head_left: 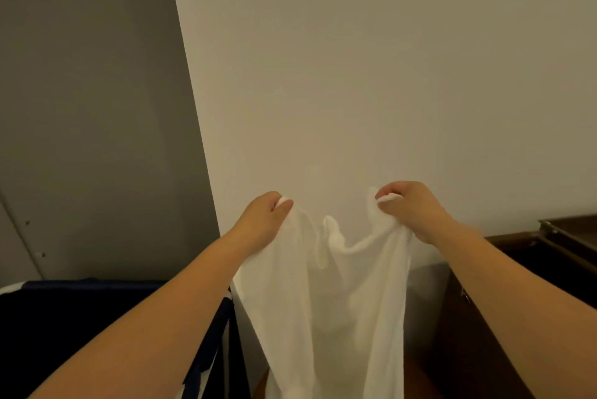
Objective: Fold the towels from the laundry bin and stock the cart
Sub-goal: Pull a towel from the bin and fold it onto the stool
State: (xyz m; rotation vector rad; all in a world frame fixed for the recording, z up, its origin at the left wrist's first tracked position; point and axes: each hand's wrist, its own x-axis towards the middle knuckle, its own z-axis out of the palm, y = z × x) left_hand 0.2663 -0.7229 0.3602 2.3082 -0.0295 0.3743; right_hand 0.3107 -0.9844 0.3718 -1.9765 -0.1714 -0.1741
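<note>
A dark laundry bin (97,318) is seen nearest, at the lower left of the pale wall (355,75). A white towel (326,301) is held up in front of that wall. Its body hangs below the grip and sags between the fists. One top corner is pinched in the curled left hand (263,221), and the other is bunched inside the closed right hand (410,208). Dark wooden furniture (517,285) is set against the wall's lower right.

A white towel (326,298) hangs in front of a pale wall (371,75), its top edge sagging between two raised hands: the left hand (263,221) pinches one upper corner, the right hand (412,208) the other, with a dark laundry bin (80,327) at lower left and dark wooden furniture (533,269) at right
</note>
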